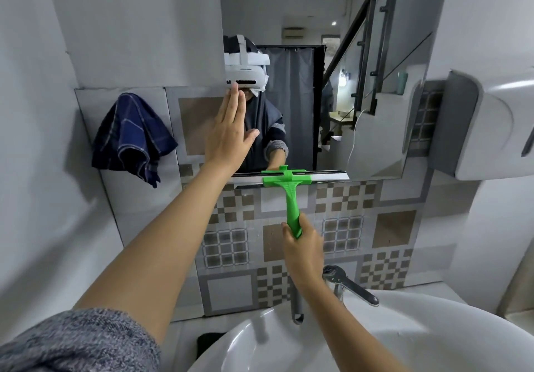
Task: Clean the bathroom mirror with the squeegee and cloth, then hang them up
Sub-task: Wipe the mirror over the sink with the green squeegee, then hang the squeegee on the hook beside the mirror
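Note:
The mirror (361, 97) hangs on the tiled wall above the sink. My right hand (303, 251) grips the lower end of the green squeegee (290, 195) handle. Its long metal blade lies level along the mirror's bottom edge. My left hand (231, 134) is flat, fingers together and pointing up, at the mirror's left edge, holding nothing. A dark blue checked cloth (131, 137) hangs on the wall left of the mirror, apart from both hands.
A white sink (433, 340) with a chrome lever tap (349, 285) sits directly below my right arm. A white wall dispenser (491, 128) juts out at the right of the mirror. The mirror reflects a person wearing a headset.

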Demonstrator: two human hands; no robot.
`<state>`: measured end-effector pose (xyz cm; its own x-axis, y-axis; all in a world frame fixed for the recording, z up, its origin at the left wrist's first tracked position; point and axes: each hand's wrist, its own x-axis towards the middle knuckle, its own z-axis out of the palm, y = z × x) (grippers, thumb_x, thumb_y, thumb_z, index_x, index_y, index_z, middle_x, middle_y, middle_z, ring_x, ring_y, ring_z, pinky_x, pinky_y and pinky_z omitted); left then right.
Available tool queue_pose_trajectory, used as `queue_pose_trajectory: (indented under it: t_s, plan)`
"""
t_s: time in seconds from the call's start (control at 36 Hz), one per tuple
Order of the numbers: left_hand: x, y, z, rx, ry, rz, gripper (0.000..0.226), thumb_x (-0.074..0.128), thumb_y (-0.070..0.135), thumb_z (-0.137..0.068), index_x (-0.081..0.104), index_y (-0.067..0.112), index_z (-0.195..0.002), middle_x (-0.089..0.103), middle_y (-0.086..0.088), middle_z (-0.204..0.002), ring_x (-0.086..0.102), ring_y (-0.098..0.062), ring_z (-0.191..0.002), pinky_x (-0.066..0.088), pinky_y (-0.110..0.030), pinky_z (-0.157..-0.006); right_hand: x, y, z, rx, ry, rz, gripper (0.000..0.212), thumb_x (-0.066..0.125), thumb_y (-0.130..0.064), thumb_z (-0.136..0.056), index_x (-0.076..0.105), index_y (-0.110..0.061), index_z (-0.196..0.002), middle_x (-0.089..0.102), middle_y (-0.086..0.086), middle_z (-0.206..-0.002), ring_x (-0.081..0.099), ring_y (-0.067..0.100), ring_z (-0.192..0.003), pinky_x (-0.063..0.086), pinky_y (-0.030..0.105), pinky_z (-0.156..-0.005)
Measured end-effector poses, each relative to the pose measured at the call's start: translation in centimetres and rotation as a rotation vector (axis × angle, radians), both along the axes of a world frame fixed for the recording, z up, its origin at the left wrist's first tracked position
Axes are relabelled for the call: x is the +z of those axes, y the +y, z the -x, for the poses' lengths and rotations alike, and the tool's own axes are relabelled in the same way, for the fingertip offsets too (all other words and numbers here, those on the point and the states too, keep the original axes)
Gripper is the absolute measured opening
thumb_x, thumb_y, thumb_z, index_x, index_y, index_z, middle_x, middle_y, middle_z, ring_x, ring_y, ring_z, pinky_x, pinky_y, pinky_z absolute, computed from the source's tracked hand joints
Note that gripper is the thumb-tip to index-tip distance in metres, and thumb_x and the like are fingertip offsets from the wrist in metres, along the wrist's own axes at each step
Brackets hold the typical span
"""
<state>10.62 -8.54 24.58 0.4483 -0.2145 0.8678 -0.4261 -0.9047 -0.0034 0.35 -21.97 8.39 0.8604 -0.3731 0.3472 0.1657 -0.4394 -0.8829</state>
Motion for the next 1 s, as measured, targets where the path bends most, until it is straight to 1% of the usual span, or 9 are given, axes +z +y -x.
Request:
queue_pose_trajectory:
  t_s: [0.22,0.36,0.47,0.53,0.64,0.72,0.86,0.94,1.0]
  plan:
    - [-2.2,0.0,1.1,0.003,0.076,0.013,0.077,0.059,0.021,-0.087,0.011,0.005,-0.145,0.005,-0.01,-0.156,0.007,-0.023,-0.143,0.015,-0.028,-0.112,-0.7,-0.7,1.1,-0.024,0.081,0.152,0.013,0.052,-0.031,-0.092,0.053,-0.019,-0.098,0.058,0.0,-0.073,0.053,0.016,-0.06,0.045,0.031,-0.05]
    - [-4.1,0.5,2.3,-0.064,0.164,-0.001,0.073,0.062,0.025,-0.086,0.022,0.004,-0.144,0.012,-0.009,-0.155,0.013,-0.021,-0.143,0.023,-0.03,-0.11,-0.9,-1.5,2.7,-0.059,0.098,0.251,0.015,0.049,-0.032,-0.093,0.054,-0.018,-0.097,0.054,-0.005,-0.067,0.053,0.016,-0.06,0.033,0.024,-0.045]
    - [-5.4,0.7,4.0,-0.189,0.296,0.04,0.066,0.06,0.027,-0.088,0.028,0.006,-0.142,0.019,-0.006,-0.154,0.019,-0.019,-0.141,0.023,-0.034,-0.112,-0.3,-2.4,3.9,-0.043,0.091,0.296,0.016,0.048,-0.032,-0.094,0.053,-0.023,-0.106,0.057,-0.001,-0.07,0.059,0.021,-0.065,0.038,0.026,-0.049]
    - [-5.8,0.5,5.0,-0.226,0.34,0.053,0.062,0.058,0.028,-0.089,0.031,0.007,-0.141,0.022,-0.005,-0.153,0.021,-0.02,-0.14,0.023,-0.035,-0.111,0.1,-3.1,4.2,-0.012,0.075,0.308,0.017,0.047,-0.031,-0.094,0.053,-0.023,-0.108,0.059,0.001,-0.072,0.06,0.024,-0.068,0.045,0.035,-0.055]
    - [-6.2,-0.8,7.1,-0.296,0.35,0.04,0.059,0.056,0.031,-0.09,0.034,0.01,-0.141,0.024,-0.003,-0.152,0.018,-0.017,-0.14,0.019,-0.035,-0.113,1.6,-5.0,4.1,0.073,0.042,0.357,0.027,0.05,-0.028,-0.093,0.052,-0.023,-0.12,0.061,0.001,-0.076,0.058,0.022,-0.067,0.049,0.04,-0.063]
    - [-6.6,-2.0,8.7,-0.341,0.355,-0.051,0.06,0.054,0.035,-0.091,0.031,0.013,-0.142,0.021,0.001,-0.153,0.014,-0.011,-0.141,0.014,-0.027,-0.109,3.7,-6.6,4.2,0.125,0.027,0.398,0.039,0.052,-0.027,-0.093,0.047,-0.024,-0.132,0.061,0.002,-0.082,0.052,0.015,-0.06,0.042,0.029,-0.053]
    - [-7.3,-3.5,10.5,-0.375,0.335,-0.22,0.063,0.054,0.04,-0.09,0.029,0.015,-0.142,0.022,0.001,-0.153,0.011,-0.009,-0.141,0.011,-0.025,-0.107,7.3,-9.1,4.8,0.181,-0.019,0.551,0.04,0.057,-0.027,-0.09,0.051,-0.022,-0.129,0.067,0.009,-0.095,0.061,0.025,-0.074,0.054,0.045,-0.074]
    - [-7.4,-4.0,11.0,-0.377,0.276,-0.264,0.064,0.055,0.037,-0.09,0.028,0.011,-0.142,0.027,-0.004,-0.151,0.014,-0.01,-0.14,0.005,-0.024,-0.112,9.4,-10.5,5.1,0.243,-0.032,0.642,0.04,0.059,-0.024,-0.089,0.051,-0.021,-0.129,0.067,0.01,-0.097,0.062,0.026,-0.074,0.054,0.046,-0.073]
    - [-7.0,-4.3,11.2,-0.373,0.226,-0.285,0.063,0.053,0.037,-0.091,0.03,0.008,-0.141,0.03,-0.007,-0.149,0.02,-0.015,-0.14,0.008,-0.027,-0.114,10.6,-11.5,5.2,0.286,-0.044,0.707,0.039,0.059,-0.023,-0.089,0.052,-0.023,-0.128,0.069,0.008,-0.096,0.063,0.025,-0.072,0.054,0.046,-0.072]
